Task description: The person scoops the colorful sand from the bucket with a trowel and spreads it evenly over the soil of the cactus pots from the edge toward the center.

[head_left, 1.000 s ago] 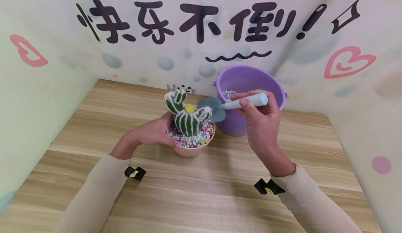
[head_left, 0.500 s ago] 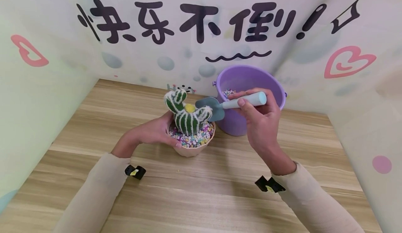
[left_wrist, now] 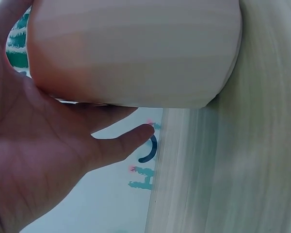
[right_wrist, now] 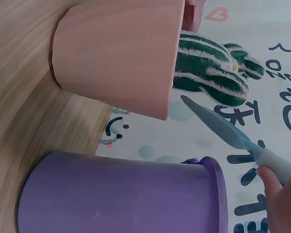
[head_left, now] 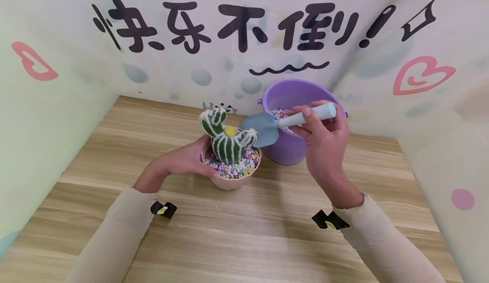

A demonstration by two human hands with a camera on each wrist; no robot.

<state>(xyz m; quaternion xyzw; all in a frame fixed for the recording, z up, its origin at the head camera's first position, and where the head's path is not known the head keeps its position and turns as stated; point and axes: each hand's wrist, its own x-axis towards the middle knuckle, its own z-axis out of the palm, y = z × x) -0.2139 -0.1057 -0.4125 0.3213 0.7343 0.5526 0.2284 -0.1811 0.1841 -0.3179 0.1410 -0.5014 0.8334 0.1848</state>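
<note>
A green felt cactus (head_left: 229, 147) with white ribs and a yellow top stands in a pale pink flower pot (head_left: 229, 183). Multicoloured pebbles (head_left: 238, 170) fill the pot around it. My left hand (head_left: 189, 160) grips the pot's left side, thumb along the front rim. The left wrist view shows the palm against the pot wall. My right hand (head_left: 326, 147) holds a hand trowel (head_left: 305, 116) by its light blue handle. Its blue-grey blade (right_wrist: 218, 124) hovers just above the pot's right rim, beside the cactus. The blade's upper face looks bare in the head view.
Right behind the pot stands a purple bucket (head_left: 284, 149) with more pebbles (head_left: 279, 114) inside, partly hidden by my right hand. A wooden table (head_left: 237, 236) carries everything. A printed cloth backdrop (head_left: 206, 77) rises along its back and sides.
My right hand has shifted the trowel slightly right and up, away from the pot. More of the bucket's pebbles show now. The left hand and pot have stayed in place.
</note>
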